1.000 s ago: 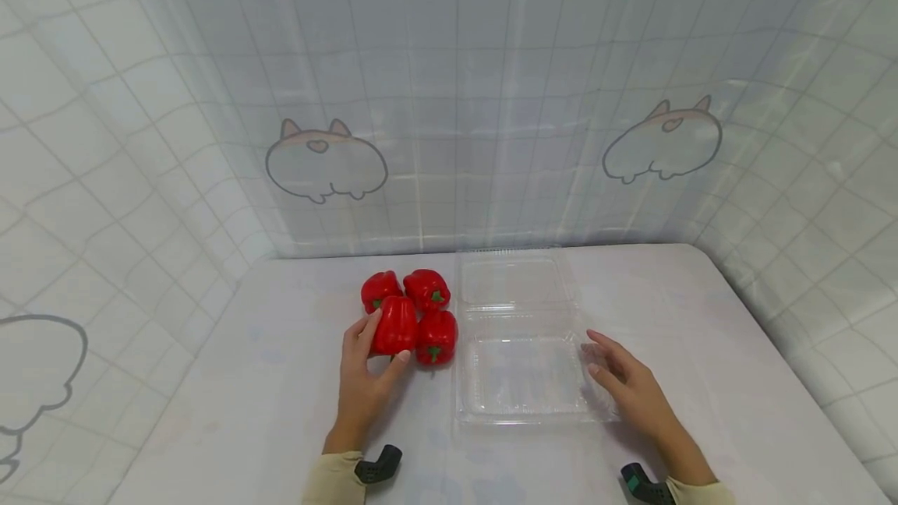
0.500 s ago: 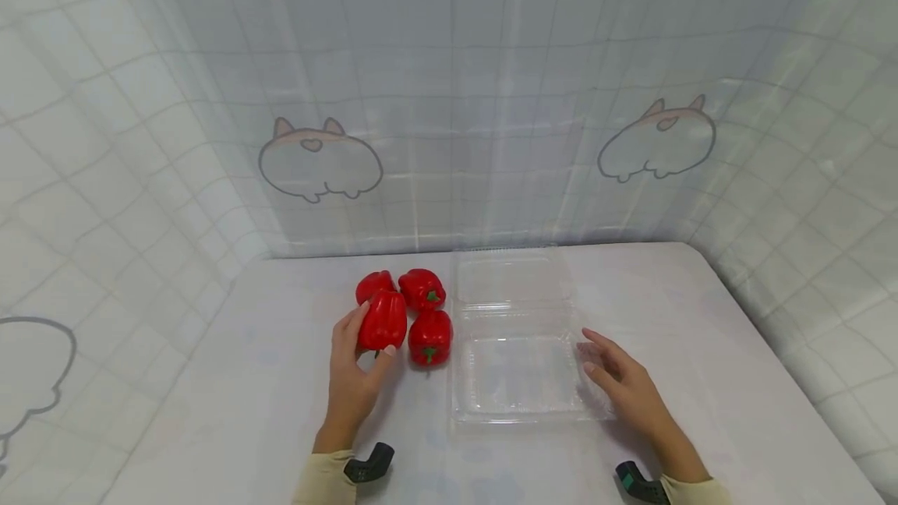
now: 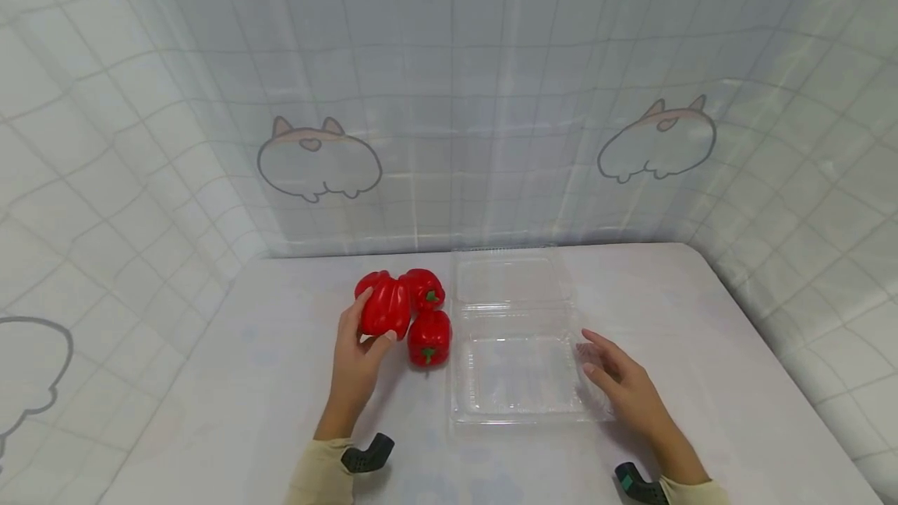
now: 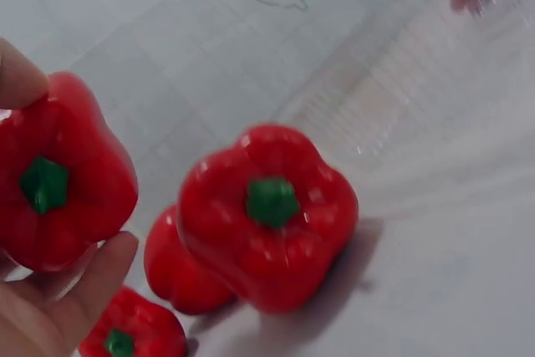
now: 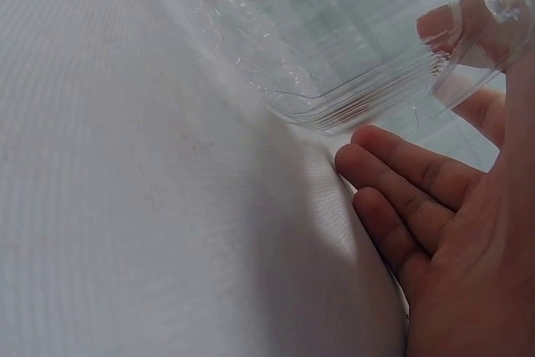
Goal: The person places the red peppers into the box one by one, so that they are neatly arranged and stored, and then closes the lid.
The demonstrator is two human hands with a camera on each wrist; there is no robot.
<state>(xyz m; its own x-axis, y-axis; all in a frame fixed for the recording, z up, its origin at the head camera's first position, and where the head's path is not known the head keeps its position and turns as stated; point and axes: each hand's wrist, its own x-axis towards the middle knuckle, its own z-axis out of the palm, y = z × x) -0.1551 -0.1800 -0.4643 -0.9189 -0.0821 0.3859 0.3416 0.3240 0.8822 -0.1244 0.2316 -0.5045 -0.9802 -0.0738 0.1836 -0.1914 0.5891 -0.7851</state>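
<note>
In the head view, the left hand (image 3: 356, 361) held a red bell pepper (image 3: 386, 310) between thumb and fingers, over the white table (image 3: 281, 388), left of centre and towards its far edge. Three more red peppers were grouped there: the back-left pepper (image 3: 368, 282), partly hidden by the held one; the back-right pepper (image 3: 424, 287); and the front pepper (image 3: 430, 337), its green stem towards the near side. Just right of them lay a clear plastic container (image 3: 519, 418), its lid (image 3: 512, 280) folded open towards the table's far edge. At the container's right side was the right hand (image 3: 626, 384), its fingers loosely bent, with a gap between thumb and forefinger. Both wrists bore dark devices (image 3: 368, 454) below pale sleeves (image 3: 319, 474). Behind the far edge hung a gridded sheet (image 3: 484, 100) with two cartoon animal outlines (image 3: 319, 162).

In the left wrist view, thumb and fingers gripped the pepper from opposite sides, its green stem (image 4: 44, 184) facing the camera. The other three sat close by, one partly behind another.

In the right wrist view, two digits showed through or beside the clear plastic, while the other fingers lay relaxed below it, near the tabletop; whether they touched the container could not be told.
</note>
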